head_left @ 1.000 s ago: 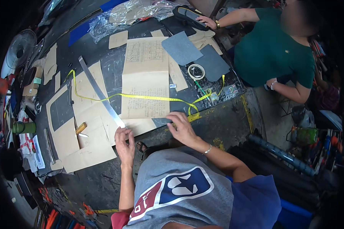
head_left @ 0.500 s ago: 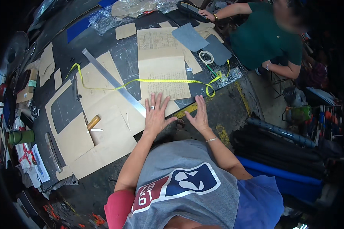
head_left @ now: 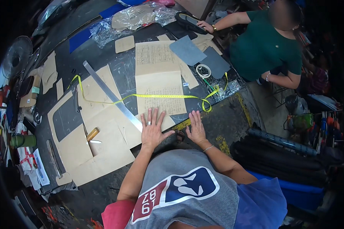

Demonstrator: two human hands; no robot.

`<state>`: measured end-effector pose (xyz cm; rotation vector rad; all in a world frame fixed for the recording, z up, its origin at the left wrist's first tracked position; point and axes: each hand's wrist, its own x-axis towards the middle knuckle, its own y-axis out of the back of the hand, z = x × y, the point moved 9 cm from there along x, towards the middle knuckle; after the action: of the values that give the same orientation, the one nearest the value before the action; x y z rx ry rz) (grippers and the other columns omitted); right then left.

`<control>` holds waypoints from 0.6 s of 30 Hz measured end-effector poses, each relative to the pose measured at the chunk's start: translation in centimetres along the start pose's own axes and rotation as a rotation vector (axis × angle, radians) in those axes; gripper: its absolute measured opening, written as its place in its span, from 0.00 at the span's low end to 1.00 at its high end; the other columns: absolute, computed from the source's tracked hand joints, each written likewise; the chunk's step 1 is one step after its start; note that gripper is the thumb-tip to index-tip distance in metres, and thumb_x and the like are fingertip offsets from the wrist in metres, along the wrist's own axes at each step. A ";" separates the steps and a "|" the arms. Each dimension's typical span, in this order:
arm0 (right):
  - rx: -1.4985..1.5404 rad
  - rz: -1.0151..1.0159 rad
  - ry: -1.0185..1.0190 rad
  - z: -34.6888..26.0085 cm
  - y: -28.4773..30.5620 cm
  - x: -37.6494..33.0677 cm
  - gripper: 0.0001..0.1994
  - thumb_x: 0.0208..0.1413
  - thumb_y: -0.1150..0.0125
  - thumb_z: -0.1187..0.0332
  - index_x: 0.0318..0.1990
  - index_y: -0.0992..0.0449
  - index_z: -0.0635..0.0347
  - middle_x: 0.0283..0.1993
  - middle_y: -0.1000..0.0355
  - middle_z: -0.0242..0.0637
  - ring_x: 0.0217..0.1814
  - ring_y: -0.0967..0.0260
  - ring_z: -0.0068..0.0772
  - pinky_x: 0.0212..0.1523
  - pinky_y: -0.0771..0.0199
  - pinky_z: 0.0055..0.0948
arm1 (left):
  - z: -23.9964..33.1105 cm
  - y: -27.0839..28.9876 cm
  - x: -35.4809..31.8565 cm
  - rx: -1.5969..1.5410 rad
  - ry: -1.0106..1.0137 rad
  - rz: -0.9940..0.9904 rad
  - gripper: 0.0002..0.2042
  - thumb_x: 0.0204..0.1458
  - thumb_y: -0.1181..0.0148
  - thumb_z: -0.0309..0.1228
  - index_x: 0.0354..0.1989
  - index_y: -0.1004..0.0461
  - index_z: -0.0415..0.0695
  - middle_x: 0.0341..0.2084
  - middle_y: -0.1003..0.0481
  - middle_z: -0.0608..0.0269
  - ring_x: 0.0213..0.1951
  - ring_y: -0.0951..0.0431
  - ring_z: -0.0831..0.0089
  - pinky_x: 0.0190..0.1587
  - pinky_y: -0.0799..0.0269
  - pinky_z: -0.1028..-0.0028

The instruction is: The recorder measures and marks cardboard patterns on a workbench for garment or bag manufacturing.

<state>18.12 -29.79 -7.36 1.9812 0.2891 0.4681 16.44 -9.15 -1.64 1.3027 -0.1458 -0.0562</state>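
Observation:
My left hand (head_left: 153,132) lies flat with its fingers spread on brown pattern paper (head_left: 114,126), at the table's near edge. Its fingertips reach the lower edge of a creased, handwritten brown sheet (head_left: 158,74). Beside that hand is the near end of a long metal ruler (head_left: 111,94), lying slantwise. My right hand (head_left: 197,129) is open at the table edge, fingers stretched out, holding nothing. A yellow tape measure (head_left: 160,96) runs across the sheet and ruler, curling into a loop just beyond my right fingers.
A wooden-handled tool (head_left: 92,134) with a pale blade lies on the paper at left. Grey pieces (head_left: 188,50), a tape roll (head_left: 203,71) and clear plastic (head_left: 103,31) lie farther back. A person in a green shirt (head_left: 262,47) is at the far right, one hand at a dark case (head_left: 189,22).
The view has tilted, so the table appears lower in the picture. My left hand stays flat on the paper; my right hand stays open by the table edge.

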 end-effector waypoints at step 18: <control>0.014 0.007 -0.006 -0.3 0.3 0.3 0.42 0.49 0.39 0.73 0.73 0.51 0.60 0.77 0.57 0.47 0.81 0.67 0.54 0.72 0.46 0.45 | 0.3 0.8 -0.6 -0.114 -0.084 0.048 0.56 0.34 0.40 0.75 0.69 0.40 0.48 0.71 0.48 0.52 0.75 0.58 0.53 0.73 0.71 0.42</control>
<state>18.25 -29.58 -6.97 1.9972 0.2825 0.4663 15.80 -9.14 -0.81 1.1831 -0.2419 -0.0772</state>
